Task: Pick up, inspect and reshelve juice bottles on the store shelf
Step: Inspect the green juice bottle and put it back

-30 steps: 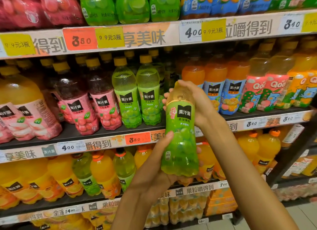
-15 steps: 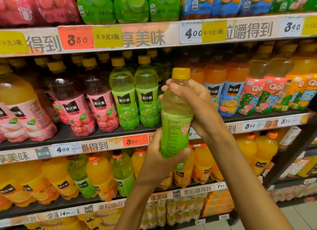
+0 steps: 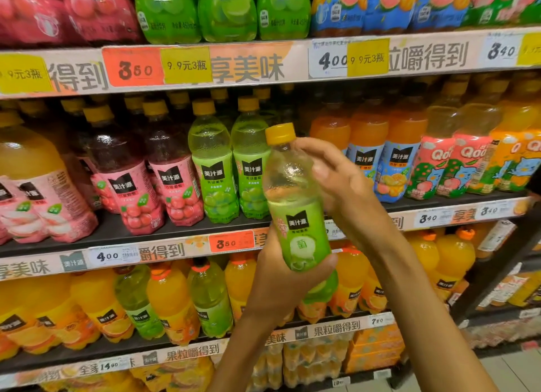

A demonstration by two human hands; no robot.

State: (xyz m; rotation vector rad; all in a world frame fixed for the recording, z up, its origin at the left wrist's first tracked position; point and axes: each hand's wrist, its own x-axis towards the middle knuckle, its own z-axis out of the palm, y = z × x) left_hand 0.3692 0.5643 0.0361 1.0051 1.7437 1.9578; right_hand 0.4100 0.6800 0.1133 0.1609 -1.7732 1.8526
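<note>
Bottle [image 3: 295,204] of green grape juice sits centre frame, held upright with a slight tilt in front of the middle shelf [image 3: 175,239]. Clear ribbed plastic top, yellow screw cap [image 3: 280,133], glossy green sleeve with black tag reading 美汁源 and a round white mark below it. Left hand [image 3: 281,286] at 6 o'clock of the bottle wraps its base, thumb across the label front, fingers curled behind. Right hand [image 3: 345,192] at 3 o'clock lies against the bottle's shoulder, fingers only loosely bent; cannot tell if it really grips.

At 9 o'clock, two matching green bottles [image 3: 231,169] stand on the middle shelf, then red grape bottles [image 3: 152,183] with pink 美汁源 sleeves, then a big pale peach bottle [image 3: 38,186]. At 3 o'clock, orange bottles [image 3: 380,157] with blue labels, then Qoo bottles [image 3: 456,163] with cartoon print.

Shelf strips: orange tags "350" [image 3: 133,68], white "400", "340", yellow "9.9元3瓶" [image 3: 186,65], grey print 享美味, 果粒嚼得到. Lower shelf [image 3: 87,353] holds larger orange and green bottles, tags "1400" and "780".
</note>
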